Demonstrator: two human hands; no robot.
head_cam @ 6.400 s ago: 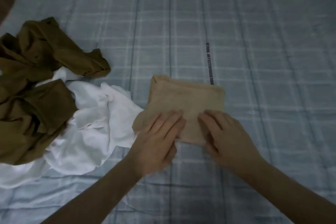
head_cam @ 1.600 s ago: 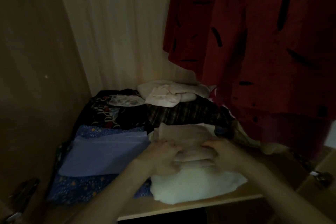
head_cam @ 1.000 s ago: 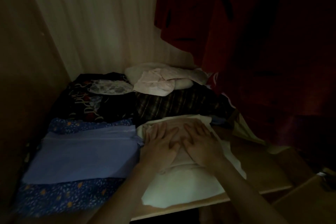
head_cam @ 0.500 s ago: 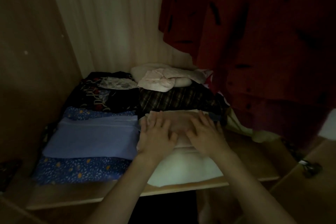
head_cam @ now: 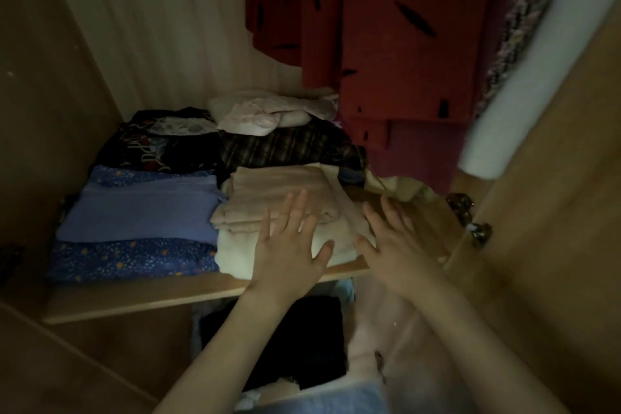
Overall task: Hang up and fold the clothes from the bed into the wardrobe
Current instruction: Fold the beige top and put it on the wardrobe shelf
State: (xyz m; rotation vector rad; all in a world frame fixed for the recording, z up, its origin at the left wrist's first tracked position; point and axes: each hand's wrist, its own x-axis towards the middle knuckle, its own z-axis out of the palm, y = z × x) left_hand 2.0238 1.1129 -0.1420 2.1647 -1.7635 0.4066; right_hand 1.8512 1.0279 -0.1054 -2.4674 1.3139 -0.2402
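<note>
Head view: you're looking down into the wardrobe shelf (head_cam: 141, 296), and the folded beige garment (head_cam: 279, 198) is sitting on top of a cream folded piece (head_cam: 235, 252) at the shelf's front, just beside the blue folded stack (head_cam: 141, 215). Your left hand (head_cam: 289, 255) is reaching over the cream piece with fingers straight and spread, fingertips at the beige garment's near edge, gripping nothing. Your right hand (head_cam: 393, 245) is hovering just right of the pile, fingers relaxed and apart, also holding nothing; whether it's touching the cloth, I can't tell. Behind, dark plaid clothes (head_cam: 285, 148) and a pale pink bundle (head_cam: 268, 111) are lying, with a red dress (head_cam: 386, 27) hanging above.
</note>
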